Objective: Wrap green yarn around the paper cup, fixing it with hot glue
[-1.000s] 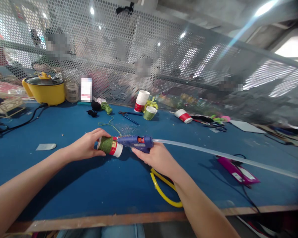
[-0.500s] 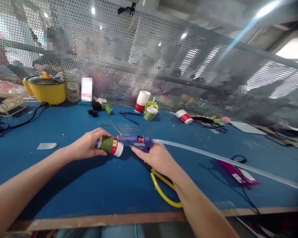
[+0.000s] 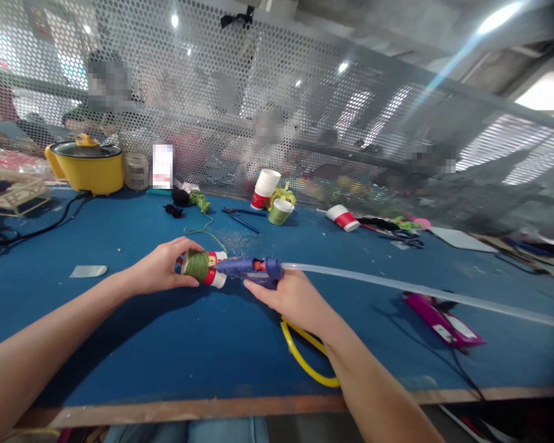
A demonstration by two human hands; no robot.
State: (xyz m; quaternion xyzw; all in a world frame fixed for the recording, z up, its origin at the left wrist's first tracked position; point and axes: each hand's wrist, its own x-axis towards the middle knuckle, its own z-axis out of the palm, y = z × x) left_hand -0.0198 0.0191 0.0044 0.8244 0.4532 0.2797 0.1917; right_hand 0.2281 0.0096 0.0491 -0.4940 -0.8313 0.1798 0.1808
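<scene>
Head view: left hand (image 3: 161,271) and right hand (image 3: 290,298) hold a paper cup (image 3: 202,268) and a glue gun (image 3: 252,269) at mid-table.
The left hand grasps the cup, which lies on its side, wound with green yarn. The right hand is closed around the blue gun at 3 o'clock of the cup, nozzle tip against the cup's red-and-white end. A clear glue stick (image 3: 397,286) extends from the gun's rear toward 3 o'clock. A yellow cord (image 3: 300,354) loops on the blue table (image 3: 166,344) at 5 o'clock of the gun.
</scene>
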